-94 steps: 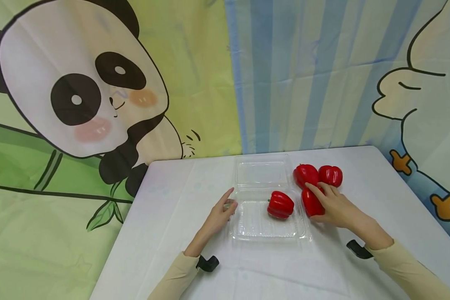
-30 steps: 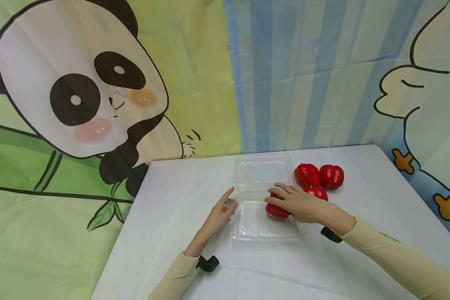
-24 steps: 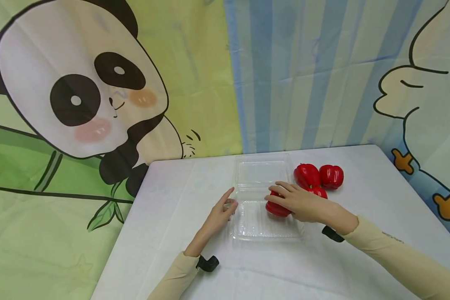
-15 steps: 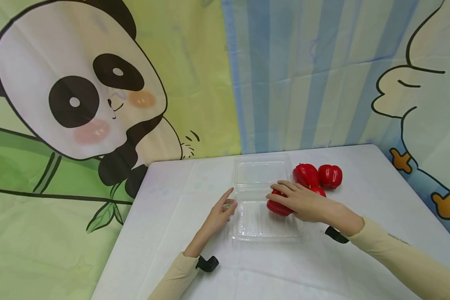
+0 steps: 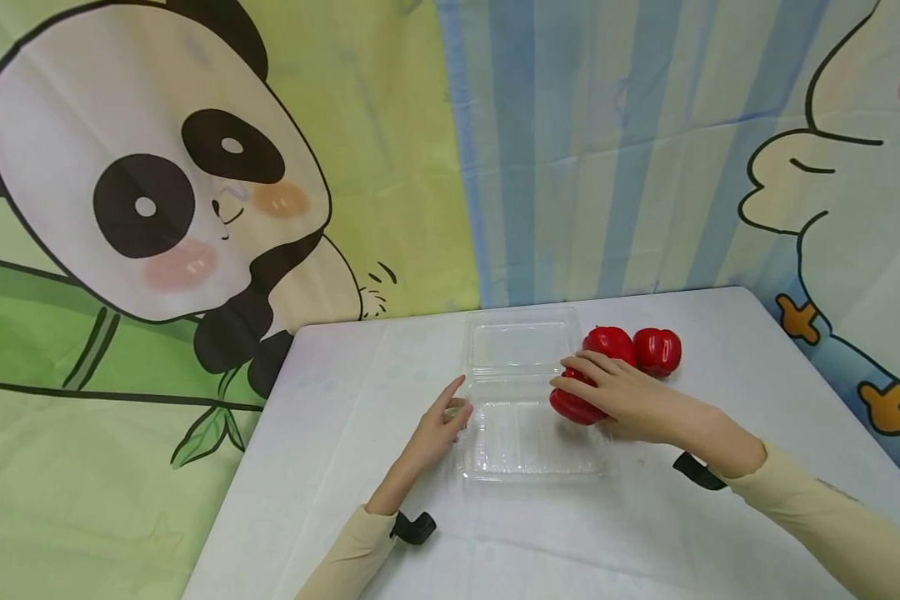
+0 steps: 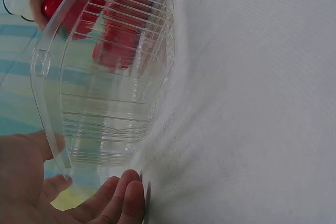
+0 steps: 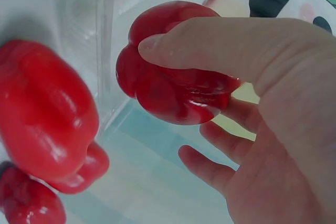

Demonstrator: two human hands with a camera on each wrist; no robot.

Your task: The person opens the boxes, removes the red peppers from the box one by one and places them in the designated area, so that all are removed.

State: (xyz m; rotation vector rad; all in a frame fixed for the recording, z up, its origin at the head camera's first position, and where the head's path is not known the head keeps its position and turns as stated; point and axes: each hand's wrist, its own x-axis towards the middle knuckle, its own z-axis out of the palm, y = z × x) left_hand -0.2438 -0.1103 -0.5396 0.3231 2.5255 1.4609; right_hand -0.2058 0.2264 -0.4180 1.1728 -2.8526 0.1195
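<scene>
My right hand (image 5: 637,400) grips a glossy red bell pepper (image 5: 576,400), raised over the right side of a clear plastic clamshell box (image 5: 525,477). The right wrist view shows the thumb across the held pepper (image 7: 178,93). My left hand (image 5: 433,429) lies at the box's left edge with relaxed fingers. In the left wrist view its fingertips (image 6: 134,192) sit close beside the box wall (image 6: 105,114). Two more red peppers stand beyond the right hand, a nearer one (image 5: 610,343) and another (image 5: 657,352). A third one is mostly hidden by that hand in the head view.
The box's lid (image 5: 523,343) lies folded back flat behind its base. All of it stands on a table with a white cloth (image 5: 360,392). Behind hangs a curtain (image 5: 390,158) with a panda print. Each wrist wears a black camera mount (image 5: 414,528).
The right hand moved from a pepper right of the box to the one inside it, took hold, and has lifted it slightly right and back. The left hand has stayed put.
</scene>
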